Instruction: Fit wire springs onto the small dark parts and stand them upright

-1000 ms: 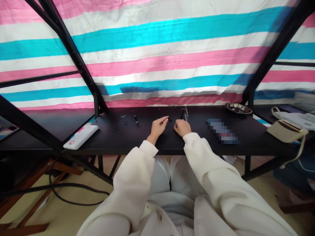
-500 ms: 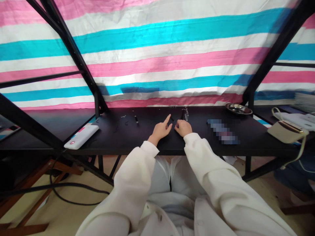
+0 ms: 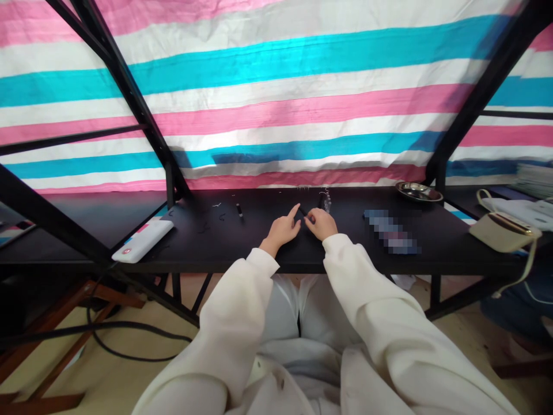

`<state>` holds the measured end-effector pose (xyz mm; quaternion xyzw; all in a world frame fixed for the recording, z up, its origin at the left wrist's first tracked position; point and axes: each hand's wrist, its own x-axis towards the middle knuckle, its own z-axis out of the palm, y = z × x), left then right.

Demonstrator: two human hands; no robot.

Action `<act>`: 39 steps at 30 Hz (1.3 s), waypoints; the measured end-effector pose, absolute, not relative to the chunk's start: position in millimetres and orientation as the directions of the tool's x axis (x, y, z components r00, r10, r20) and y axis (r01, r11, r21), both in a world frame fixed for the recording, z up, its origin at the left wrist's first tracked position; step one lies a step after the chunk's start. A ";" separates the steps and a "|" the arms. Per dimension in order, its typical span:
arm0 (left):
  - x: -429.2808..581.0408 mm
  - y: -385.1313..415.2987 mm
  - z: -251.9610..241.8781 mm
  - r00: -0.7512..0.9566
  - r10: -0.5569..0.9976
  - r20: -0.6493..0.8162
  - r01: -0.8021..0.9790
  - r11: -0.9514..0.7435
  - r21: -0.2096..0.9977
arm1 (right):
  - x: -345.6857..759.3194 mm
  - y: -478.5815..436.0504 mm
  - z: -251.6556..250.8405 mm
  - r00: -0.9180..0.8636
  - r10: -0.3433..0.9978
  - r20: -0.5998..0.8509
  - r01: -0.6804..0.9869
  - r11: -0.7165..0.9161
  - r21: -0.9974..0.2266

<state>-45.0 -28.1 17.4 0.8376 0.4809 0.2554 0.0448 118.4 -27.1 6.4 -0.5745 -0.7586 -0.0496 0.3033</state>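
Note:
My left hand [image 3: 284, 229] rests on the black table, its index finger stretched forward and thumb apart. That fingertip is close to the far end of a small black rod [image 3: 303, 212]; whether they touch I cannot tell. My right hand [image 3: 322, 223] is closed on the rod's near end, which the fingers partly hide. Just beyond the right hand lie a row of clear bead-like pieces [image 3: 327, 202] and a dark upright-looking stick [image 3: 321, 200]. Left of my hands stands a short black tube with a silvery end [image 3: 239, 211].
A white power bank [image 3: 143, 241] lies at the table's left end. To the right are a blurred-out flat item [image 3: 392, 231], a shiny metal dish [image 3: 419, 191] and a cream pouch [image 3: 501, 232]. Small white scraps [image 3: 216, 204] dot the table [image 3: 207, 248]. Striped sheeting [image 3: 302, 109] hangs behind.
My right fingers have shifted slightly and now grip the black rod, which lay just ahead of them before. The left hand has barely moved.

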 end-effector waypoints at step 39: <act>-41.0 -13.0 6.5 0.251 0.882 0.398 0.361 -0.467 0.807 | 119.9 -23.5 0.8 -0.164 0.788 0.594 0.742 0.495 -0.452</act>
